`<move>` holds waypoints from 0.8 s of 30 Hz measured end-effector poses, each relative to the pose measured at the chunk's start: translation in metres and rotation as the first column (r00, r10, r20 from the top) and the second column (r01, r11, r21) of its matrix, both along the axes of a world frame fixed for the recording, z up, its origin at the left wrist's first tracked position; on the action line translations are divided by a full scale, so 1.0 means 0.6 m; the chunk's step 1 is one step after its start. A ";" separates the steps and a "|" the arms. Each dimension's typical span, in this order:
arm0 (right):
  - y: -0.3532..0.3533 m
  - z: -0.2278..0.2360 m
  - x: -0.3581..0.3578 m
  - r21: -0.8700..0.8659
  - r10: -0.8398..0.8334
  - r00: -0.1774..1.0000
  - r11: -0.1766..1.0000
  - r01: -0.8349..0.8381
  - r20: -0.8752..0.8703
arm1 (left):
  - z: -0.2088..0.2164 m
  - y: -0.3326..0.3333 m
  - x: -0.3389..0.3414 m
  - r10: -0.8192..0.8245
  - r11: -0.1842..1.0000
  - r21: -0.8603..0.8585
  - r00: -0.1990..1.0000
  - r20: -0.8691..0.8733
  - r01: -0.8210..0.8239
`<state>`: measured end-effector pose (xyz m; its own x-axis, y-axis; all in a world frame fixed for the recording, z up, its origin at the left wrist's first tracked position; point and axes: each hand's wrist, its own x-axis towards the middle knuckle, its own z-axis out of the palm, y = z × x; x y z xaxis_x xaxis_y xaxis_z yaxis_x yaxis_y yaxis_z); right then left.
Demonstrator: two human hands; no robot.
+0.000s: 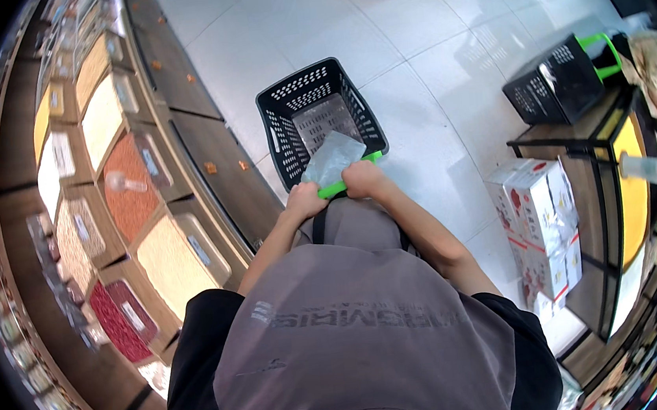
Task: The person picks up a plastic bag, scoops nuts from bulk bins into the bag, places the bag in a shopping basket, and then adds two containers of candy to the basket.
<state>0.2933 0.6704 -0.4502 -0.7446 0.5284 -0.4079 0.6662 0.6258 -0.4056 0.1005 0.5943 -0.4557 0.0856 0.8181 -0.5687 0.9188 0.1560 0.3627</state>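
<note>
Tiled floor (431, 116): left hand (304, 201) and right hand (364, 179) curled tight around a green handle (333, 190).
Forearms (427, 231) reach forward, fingertips hidden; plastic bag (335, 154) covers part of the black basket (309, 80).

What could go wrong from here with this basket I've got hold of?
The translucent plastic bag lies close to your left hand and right hand, so it might get caught in your grip on the green handle. And if the black shopping basket swings left, it could bump the display of grain bins.
</note>
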 end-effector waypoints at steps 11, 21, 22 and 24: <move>0.004 -0.013 -0.053 -0.050 0.153 0.987 0.987 -0.150 0.058 | -0.027 -0.046 -0.036 0.093 0.995 0.010 0.983 0.156 -0.096; 0.116 -0.009 -0.127 -0.018 0.135 0.983 0.991 -0.134 0.121 | -0.029 0.063 -0.117 0.129 0.989 0.041 0.969 0.209 -0.141; 0.127 -0.009 -0.139 -0.020 0.129 0.983 0.992 -0.127 0.132 | -0.030 0.069 -0.127 0.154 0.986 0.031 0.965 0.212 -0.165; 0.160 -0.011 -0.165 -0.010 0.178 0.973 0.984 -0.178 0.149 | -0.045 0.093 -0.143 0.206 0.976 0.028 0.954 0.220 -0.217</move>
